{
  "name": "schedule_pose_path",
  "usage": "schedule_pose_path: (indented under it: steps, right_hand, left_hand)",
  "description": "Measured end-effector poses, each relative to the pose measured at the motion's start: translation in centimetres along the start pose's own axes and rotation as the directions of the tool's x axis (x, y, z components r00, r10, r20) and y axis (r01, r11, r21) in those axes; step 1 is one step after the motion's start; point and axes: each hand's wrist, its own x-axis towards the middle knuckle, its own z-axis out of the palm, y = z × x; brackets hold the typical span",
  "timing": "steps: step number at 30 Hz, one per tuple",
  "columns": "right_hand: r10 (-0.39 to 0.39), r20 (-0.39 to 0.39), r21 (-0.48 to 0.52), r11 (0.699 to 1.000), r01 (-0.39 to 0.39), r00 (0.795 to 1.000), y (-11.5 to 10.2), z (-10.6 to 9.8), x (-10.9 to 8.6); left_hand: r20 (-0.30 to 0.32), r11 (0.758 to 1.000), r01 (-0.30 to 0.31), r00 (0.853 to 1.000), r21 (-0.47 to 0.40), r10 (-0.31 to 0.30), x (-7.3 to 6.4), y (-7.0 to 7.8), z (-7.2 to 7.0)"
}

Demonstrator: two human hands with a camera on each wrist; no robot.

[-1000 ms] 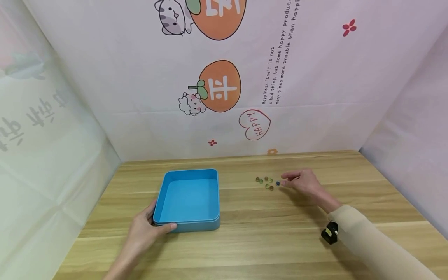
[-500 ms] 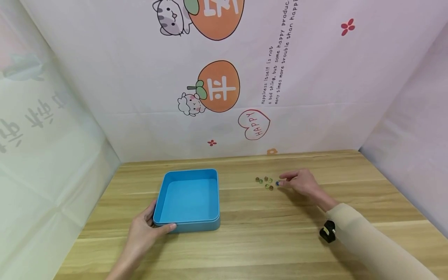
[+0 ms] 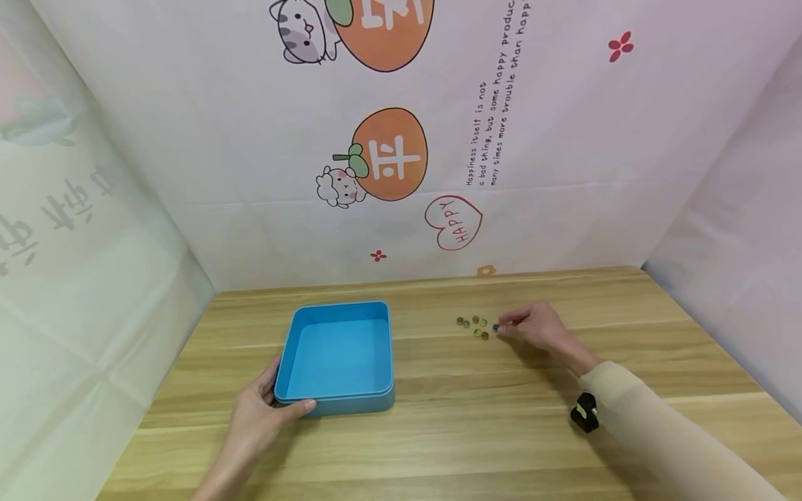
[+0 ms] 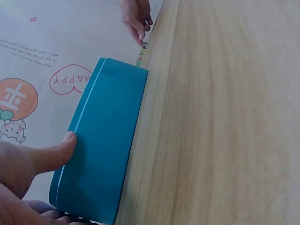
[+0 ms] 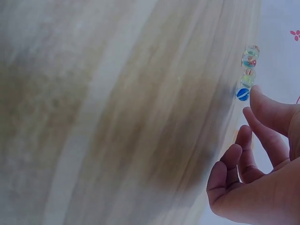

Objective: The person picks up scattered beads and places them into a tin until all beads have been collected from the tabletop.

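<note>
A blue open-topped square box (image 3: 341, 356) stands on the table, and I see nothing inside it. My left hand (image 3: 253, 412) grips its near left corner, thumb on the front wall and fingers at the left side; the left wrist view shows the thumb against the box wall (image 4: 105, 126). At the right, my right hand (image 3: 537, 327) is low over the table beside a blue marble (image 5: 243, 94). Its thumb tip is right by the marble, while the index finger lies apart from it. Several clear marbles with coloured swirls (image 3: 475, 319) lie just left of the blue one.
The wooden table (image 3: 438, 438) meets a printed white cloth wall (image 3: 551, 209) at the back. More cloth hangs at the left and right sides. A black device (image 3: 585, 414) is on the right wrist by the beige sleeve (image 3: 658, 424).
My right hand has shifted slightly left, bringing its thumb tip closer to the blue marble. The left hand and the box stay where they were.
</note>
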Motion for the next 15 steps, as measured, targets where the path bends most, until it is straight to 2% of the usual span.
schedule_pose_path:
  steps: [15]
  right_hand:
    - [-0.02,-0.017,-0.023,1.0,0.02,1.0,0.27,0.35,0.13]
  left_hand:
    - [0.008,1.0,0.01,1.0,0.0,-0.01,-0.02,-0.03,0.0]
